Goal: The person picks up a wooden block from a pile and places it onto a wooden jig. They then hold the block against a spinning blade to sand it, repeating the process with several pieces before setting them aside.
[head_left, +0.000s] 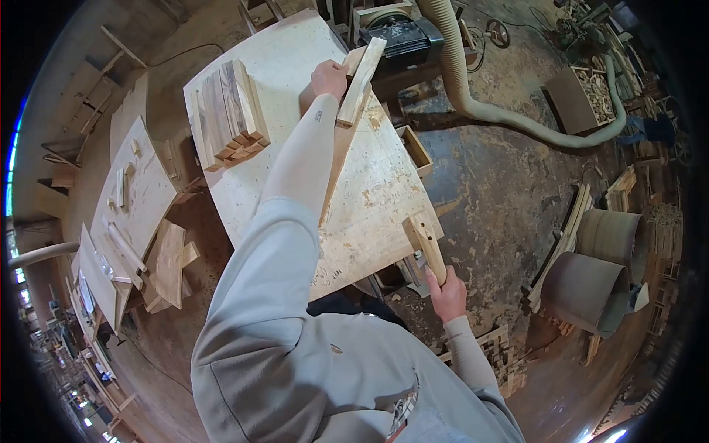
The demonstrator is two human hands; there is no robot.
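Observation:
My left hand [330, 80] reaches to the far end of the pale work table [284, 55]. Its fingers are curled at the end of a short wooden block [355, 62], which lies against a long upright wooden strip [362, 85]. Part of the grip is hidden by the hand itself. Low on the right, my right hand [447, 294] is closed around the near end of a narrow wooden piece [428, 247] with dark holes in it. The far end of that piece is over the table's right corner.
A stack of wooden pieces [229, 111] stands on the table's left side. Behind the strip sits a dark motor [406, 40] beside a ribbed hose [480, 111]. An open wooden box [416, 150] adjoins the right edge. Boards [140, 177] stand left; sanding belts [587, 292] lie right.

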